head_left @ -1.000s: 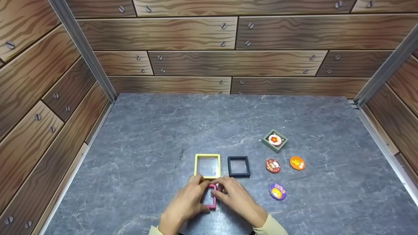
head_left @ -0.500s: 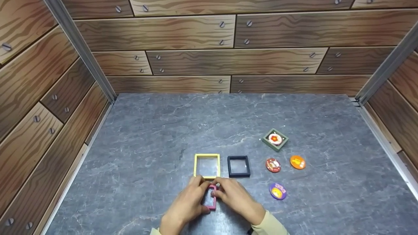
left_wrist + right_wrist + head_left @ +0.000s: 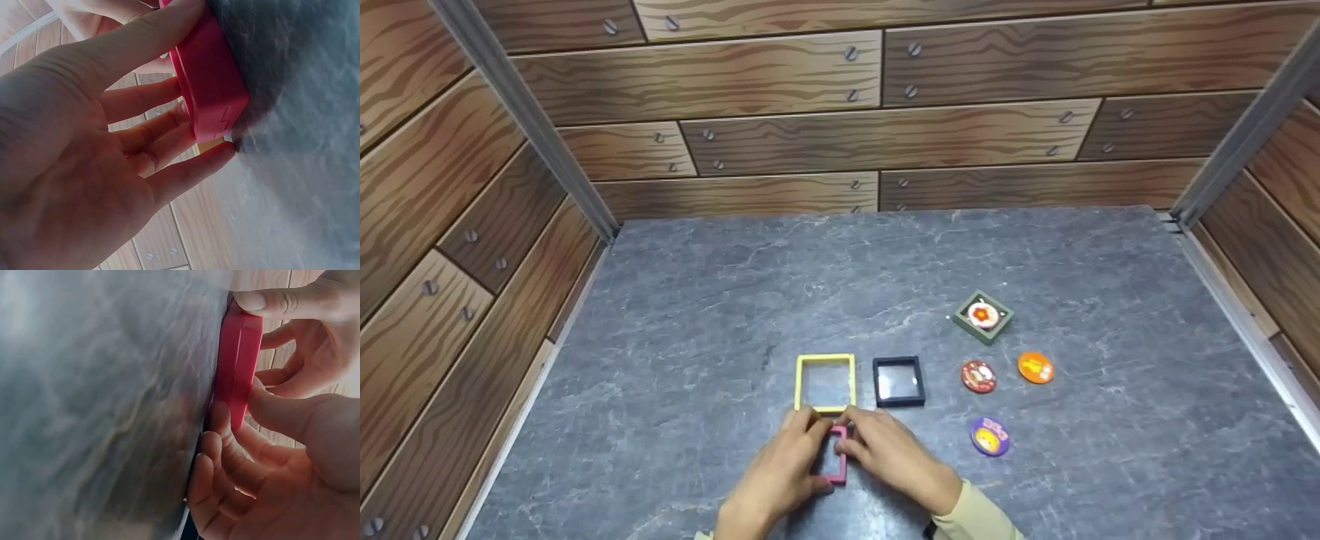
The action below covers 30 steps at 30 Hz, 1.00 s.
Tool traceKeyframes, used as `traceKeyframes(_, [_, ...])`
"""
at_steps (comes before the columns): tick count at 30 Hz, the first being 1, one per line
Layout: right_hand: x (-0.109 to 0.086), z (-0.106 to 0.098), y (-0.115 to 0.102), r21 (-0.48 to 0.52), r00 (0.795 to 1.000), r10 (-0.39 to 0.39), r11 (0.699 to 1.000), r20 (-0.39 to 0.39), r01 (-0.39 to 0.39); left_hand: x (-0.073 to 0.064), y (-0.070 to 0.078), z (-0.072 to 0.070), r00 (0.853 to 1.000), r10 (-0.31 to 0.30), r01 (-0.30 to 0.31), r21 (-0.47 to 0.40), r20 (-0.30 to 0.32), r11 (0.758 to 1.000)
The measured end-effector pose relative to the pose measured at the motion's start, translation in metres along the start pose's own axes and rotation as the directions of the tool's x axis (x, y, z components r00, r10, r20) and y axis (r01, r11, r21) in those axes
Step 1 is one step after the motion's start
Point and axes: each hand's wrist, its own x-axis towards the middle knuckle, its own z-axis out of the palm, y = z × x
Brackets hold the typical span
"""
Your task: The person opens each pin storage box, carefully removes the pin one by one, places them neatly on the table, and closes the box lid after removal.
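Both hands are at a small pink square frame (image 3: 842, 463) with a clear middle, low on the grey table. My left hand (image 3: 777, 457) grips it from the left, thumb on the near edge and fingers at the far side. My right hand (image 3: 891, 448) pinches its far right corner, thumb on the right bar. In the left wrist view the pink frame (image 3: 211, 73) shows a stepped seam near one corner. The right wrist view shows a seam line along the side of the pink frame (image 3: 239, 360). The hands hide the frame's left part.
Just beyond the hands lie a yellow frame (image 3: 799, 384) and a black frame (image 3: 921, 382). To the right are a red round badge (image 3: 979, 376), an orange one (image 3: 1036, 367) and a purple one (image 3: 989, 436). Farther back, a green frame (image 3: 990, 336) holds a flower badge (image 3: 982, 315). Wood-patterned walls surround the table.
The head view has tilted slightly, so the things on the table appear a little farther left. Both hands keep their hold on the pink frame, nearly still.
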Motion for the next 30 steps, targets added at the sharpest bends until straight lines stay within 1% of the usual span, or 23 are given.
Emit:
traceKeyframes(3, [0.001, -0.002, -0.001, 0.01, 1.0, -0.018, 1.0, 0.024, 0.018, 0.0, 0.001, -0.003, 1.0, 0.014, -0.014, 0.033, 0.011, 0.999])
traceKeyframes(6, [0.0, -0.008, -0.001, 0.035, 0.998, -0.019, 0.999, 0.06, 0.017, 0.001, 0.002, -0.004, 0.999, 0.031, -0.033, 0.059, 0.036, 0.998])
traceKeyframes(9, [-0.002, -0.015, -0.002, 0.066, 0.994, -0.009, 0.998, 0.108, 0.002, 0.001, 0.004, -0.008, 0.997, 0.031, -0.034, 0.052, 0.066, 0.998])
traceKeyframes(12, [-0.003, -0.022, -0.003, 0.121, 0.985, 0.019, 0.992, 0.17, -0.04, 0.0, 0.008, -0.016, 0.997, 0.016, -0.018, 0.027, 0.081, 0.999])
traceKeyframes(14, [-0.004, -0.027, -0.004, 0.138, 0.979, 0.044, 0.988, 0.198, -0.072, 0.002, 0.013, -0.025, 0.997, 0.024, -0.026, 0.023, 0.08, 0.999])
traceKeyframes(16, [-0.005, -0.033, -0.004, 0.133, 0.978, 0.055, 0.988, 0.203, -0.083, 0.007, 0.018, -0.034, 0.997, 0.046, -0.049, 0.043, 0.066, 0.998])
traceKeyframes(19, [-0.007, -0.045, -0.002, 0.111, 0.98, 0.049, 0.991, 0.192, -0.071, 0.02, 0.027, -0.045, 0.993, 0.116, -0.118, 0.095, 0.03, 0.988])
traceKeyframes(21, [-0.007, -0.054, -0.001, 0.12, 0.982, 0.032, 0.991, 0.188, -0.055, 0.032, 0.033, -0.05, 0.987, 0.159, -0.159, 0.131, 0.009, 0.979])
traceKeyframes(23, [-0.008, -0.062, 0.001, 0.131, 0.984, 0.018, 0.991, 0.179, -0.042, 0.046, 0.038, -0.052, 0.982, 0.191, -0.19, 0.155, 0.005, 0.97])
traceKeyframes(26, [-0.009, -0.075, 0.006, 0.142, 0.989, 0.014, 0.989, 0.15, -0.035, 0.07, 0.046, -0.053, 0.975, 0.219, -0.222, 0.174, 0.039, 0.959])
traceKeyframes(30, [-0.012, -0.091, 0.015, 0.117, 0.994, 0.038, 0.992, 0.099, -0.05, 0.106, 0.056, -0.05, 0.968, 0.226, -0.243, 0.189, 0.109, 0.951])
